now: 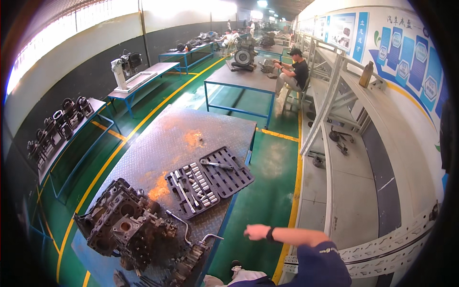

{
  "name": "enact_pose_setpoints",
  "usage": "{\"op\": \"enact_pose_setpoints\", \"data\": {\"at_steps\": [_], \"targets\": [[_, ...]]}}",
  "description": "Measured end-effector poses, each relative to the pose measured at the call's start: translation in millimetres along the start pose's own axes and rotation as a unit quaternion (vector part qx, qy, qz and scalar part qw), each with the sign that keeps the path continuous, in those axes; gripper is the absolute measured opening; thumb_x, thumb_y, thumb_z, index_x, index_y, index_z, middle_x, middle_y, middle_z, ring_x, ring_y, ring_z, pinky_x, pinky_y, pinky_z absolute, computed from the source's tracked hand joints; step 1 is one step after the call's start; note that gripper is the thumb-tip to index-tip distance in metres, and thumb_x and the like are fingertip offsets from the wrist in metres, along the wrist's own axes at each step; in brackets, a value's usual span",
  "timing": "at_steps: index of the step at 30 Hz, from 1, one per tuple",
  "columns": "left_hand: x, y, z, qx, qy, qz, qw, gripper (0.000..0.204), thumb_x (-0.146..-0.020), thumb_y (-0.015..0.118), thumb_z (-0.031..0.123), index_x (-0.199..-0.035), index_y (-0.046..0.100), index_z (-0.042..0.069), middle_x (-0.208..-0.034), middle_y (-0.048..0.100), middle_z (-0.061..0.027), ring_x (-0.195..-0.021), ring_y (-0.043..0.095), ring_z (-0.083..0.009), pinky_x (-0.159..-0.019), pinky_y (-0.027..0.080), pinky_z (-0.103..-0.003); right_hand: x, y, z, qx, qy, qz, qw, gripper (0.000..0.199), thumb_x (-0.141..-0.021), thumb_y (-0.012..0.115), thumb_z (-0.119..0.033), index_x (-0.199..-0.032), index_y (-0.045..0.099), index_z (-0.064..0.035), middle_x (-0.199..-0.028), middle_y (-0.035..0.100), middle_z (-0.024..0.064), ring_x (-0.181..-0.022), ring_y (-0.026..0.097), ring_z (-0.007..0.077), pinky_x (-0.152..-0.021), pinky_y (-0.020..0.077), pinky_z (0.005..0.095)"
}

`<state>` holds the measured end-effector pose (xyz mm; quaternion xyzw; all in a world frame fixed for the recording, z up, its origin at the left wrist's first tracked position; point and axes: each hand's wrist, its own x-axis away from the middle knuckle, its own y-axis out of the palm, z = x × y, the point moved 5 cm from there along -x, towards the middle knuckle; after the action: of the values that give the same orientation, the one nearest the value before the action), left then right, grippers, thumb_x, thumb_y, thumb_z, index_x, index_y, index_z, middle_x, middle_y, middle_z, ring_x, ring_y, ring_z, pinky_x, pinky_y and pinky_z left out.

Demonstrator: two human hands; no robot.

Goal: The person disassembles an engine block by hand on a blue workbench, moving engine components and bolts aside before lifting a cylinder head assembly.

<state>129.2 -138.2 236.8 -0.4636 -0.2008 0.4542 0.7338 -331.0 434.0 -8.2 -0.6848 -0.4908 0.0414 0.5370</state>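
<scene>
Hand (pixel 256 232), right one, hung empty and loosely curled beside table (pixel 158 143) edge, near bent wrench (pixel 210 237) and engine block (pixel 126 222). Left hand out of view. Likely step: reaching for tool; next needed firm grasp.

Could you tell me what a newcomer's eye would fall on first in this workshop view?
Probably the dark, greasy engine block at the near left of the steel-plate table, with an open socket set tray beside it. The right hand hangs empty over the green floor, off the table's edge. Farther back, a seated person works at another bench.
</scene>
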Motion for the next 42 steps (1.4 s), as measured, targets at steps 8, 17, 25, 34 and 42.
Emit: {"op": "enact_pose_setpoints", "data": {"at_steps": [8, 17, 25, 34, 42], "targets": [[-52.8, 96.1, 23.1, 0.013, 0.164, -0.023, 0.986, 0.096, -0.062, 0.079, 0.011, -0.148, 0.036, 0.001, -0.149, 0.039, -0.0238, -0.138, 0.035, -0.0402, -0.116, 0.025, -0.047, -96.9, -163.2, -117.4, -0.039, -0.151, 0.264, 0.952, 0.055, -0.082, 0.065, -0.020, -0.133, 0.049, -0.0045, -0.120, 0.053, 0.0235, -0.112, 0.054, 0.0400, -0.096, 0.0460, 0.0468], [-26.6, 119.2, -70.4, 0.084, 0.130, -0.013, 0.988, 0.094, -0.071, 0.076, 0.005, -0.152, 0.028, 0.001, -0.156, 0.031, -0.0183, -0.145, 0.028, -0.0348, -0.119, 0.025, -0.043, -135.8, -153.8, -252.4, -0.066, -0.302, 0.183, 0.933, 0.081, -0.084, 0.072, -0.029, -0.148, 0.031, -0.0024, -0.151, 0.031, 0.0272, -0.143, 0.028, 0.0424, -0.117, 0.0261, 0.0488], [-93.8, 139.9, 4.4, 0.057, 0.110, -0.009, 0.992, 0.113, -0.065, 0.089, 0.033, -0.154, 0.025, 0.006, -0.157, 0.029, -0.0207, -0.144, 0.025, -0.0418, -0.118, 0.024, -0.049, -198.0, -185.1, -307.8, -0.085, -0.256, 0.249, 0.930, 0.100, -0.078, 0.080, -0.022, -0.156, 0.019, -0.0071, -0.160, 0.021, 0.0194, -0.148, 0.020, 0.0370, -0.120, 0.0207, 0.0443], [-96.6, 164.6, 7.6, 0.036, 0.107, -0.133, 0.985, 0.123, -0.059, 0.092, 0.035, -0.156, 0.020, 0.009, -0.157, 0.028, -0.0206, -0.144, 0.025, -0.0454, -0.115, 0.029, -0.051, -199.4, -176.9, -415.1, -0.092, -0.331, 0.171, 0.924, 0.114, -0.067, 0.088, -0.023, -0.156, 0.018, -0.0092, -0.162, 0.013, 0.0203, -0.149, 0.015, 0.0380, -0.121, 0.0195, 0.0441], [-84.6, 237.4, -76.3, -0.042, -0.017, -0.228, 0.973, 0.126, -0.061, 0.090, 0.031, -0.156, 0.012, 0.003, -0.157, 0.028, -0.0204, -0.142, 0.029, -0.0439, -0.108, 0.038, -0.054, -199.6, -185.8, -487.2, 0.033, -0.385, 0.148, 0.910, 0.121, -0.060, 0.090, -0.031, -0.157, 0.020, -0.0148, -0.162, 0.013, 0.0154, -0.149, 0.014, 0.0382, -0.120, 0.0216, 0.0503]]}}
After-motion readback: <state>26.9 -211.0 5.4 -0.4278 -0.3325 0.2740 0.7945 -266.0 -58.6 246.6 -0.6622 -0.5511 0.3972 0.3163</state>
